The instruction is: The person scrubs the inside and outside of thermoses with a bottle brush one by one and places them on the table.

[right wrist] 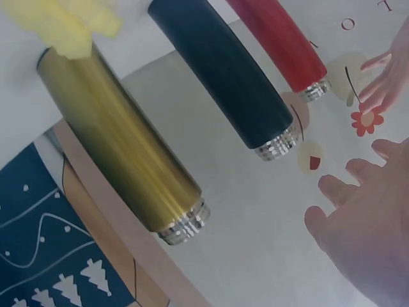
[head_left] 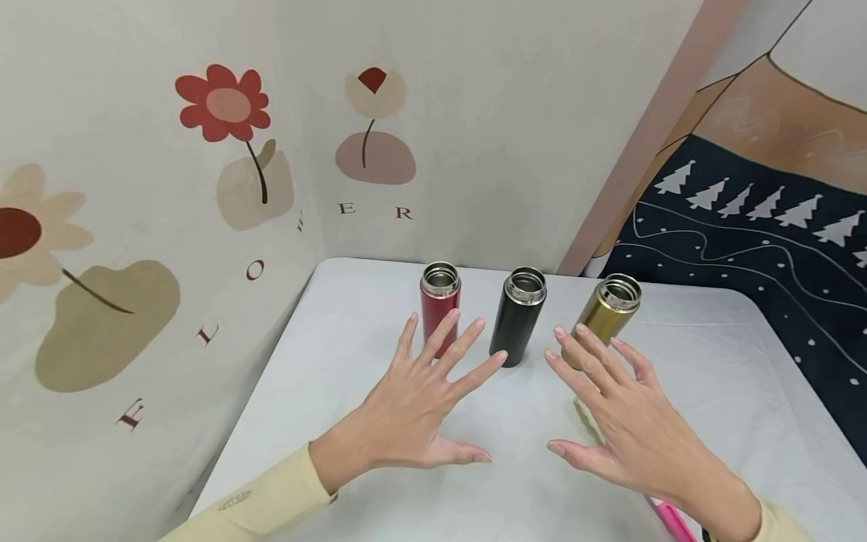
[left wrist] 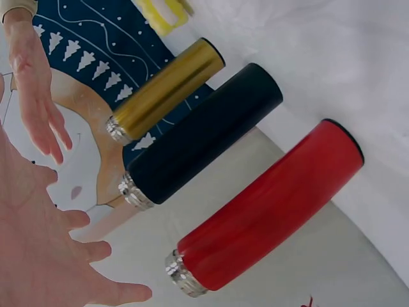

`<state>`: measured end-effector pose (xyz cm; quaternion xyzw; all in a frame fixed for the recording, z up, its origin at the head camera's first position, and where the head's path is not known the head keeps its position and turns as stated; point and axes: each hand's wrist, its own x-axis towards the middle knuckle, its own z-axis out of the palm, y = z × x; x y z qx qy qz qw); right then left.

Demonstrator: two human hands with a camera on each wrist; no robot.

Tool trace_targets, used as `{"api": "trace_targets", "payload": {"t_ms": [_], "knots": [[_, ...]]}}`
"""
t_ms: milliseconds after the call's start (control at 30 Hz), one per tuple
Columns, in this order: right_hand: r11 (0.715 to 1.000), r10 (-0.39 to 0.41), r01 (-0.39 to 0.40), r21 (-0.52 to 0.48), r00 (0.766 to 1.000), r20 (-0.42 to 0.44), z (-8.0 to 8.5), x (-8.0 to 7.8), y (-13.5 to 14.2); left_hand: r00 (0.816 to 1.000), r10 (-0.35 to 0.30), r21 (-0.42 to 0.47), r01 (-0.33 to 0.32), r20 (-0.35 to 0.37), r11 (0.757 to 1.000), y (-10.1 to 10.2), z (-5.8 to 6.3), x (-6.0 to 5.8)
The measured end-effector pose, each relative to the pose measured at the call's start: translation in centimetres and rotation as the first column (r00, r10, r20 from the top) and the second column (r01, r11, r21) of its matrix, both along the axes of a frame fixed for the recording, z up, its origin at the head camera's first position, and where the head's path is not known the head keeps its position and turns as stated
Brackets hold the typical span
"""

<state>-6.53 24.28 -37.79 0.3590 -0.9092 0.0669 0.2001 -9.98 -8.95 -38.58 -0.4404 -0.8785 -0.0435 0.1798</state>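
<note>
Three lidless bottles with bare metal necks stand upright in a row on the white-covered table: a red bottle [head_left: 439, 301], a black bottle [head_left: 518, 320] and a gold bottle [head_left: 605, 312]. My left hand [head_left: 420, 410], fingers spread and palm down, overlaps the lower part of the red bottle in the head view. Opposite it, my right hand [head_left: 626, 418] hovers with its fingers stretched toward the gold bottle, covering the bottle's base. Neither hand holds anything. All three bottles show at full length in the left wrist view, the red bottle [left wrist: 271, 208] being nearest.
Partly hidden below my right hand lies a yellow thing [right wrist: 64, 25]. A pink object [head_left: 673, 522] is by the right wrist. A pale wall cloth [head_left: 488, 150] with flowers and letters rises behind the table [head_left: 352, 309]; a dark blue tree-patterned cloth [head_left: 745, 248] hangs at the right.
</note>
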Motion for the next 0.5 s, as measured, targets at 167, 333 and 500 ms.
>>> {"api": "trace_targets", "payload": {"t_ms": [167, 333, 500], "knots": [[1.000, -0.002, 0.002, -0.003, 1.000, 0.011, -0.3, 0.1, -0.1, 1.000, -0.004, 0.026, 0.005, -0.007, 1.000, -0.2, -0.4, -0.2], [0.999, -0.016, 0.017, -0.031, 1.000, 0.023, -0.6, 0.3, 0.0, 1.000, 0.008, 0.056, -0.007, -0.018, 0.998, -0.5, -0.7, -0.6], [0.997, -0.032, 0.037, -0.074, 0.998, 0.060, -1.6, 1.0, 0.7, 0.999, 0.035, 0.132, -0.035, -0.001, 0.991, -1.1, -1.5, -1.0]]}}
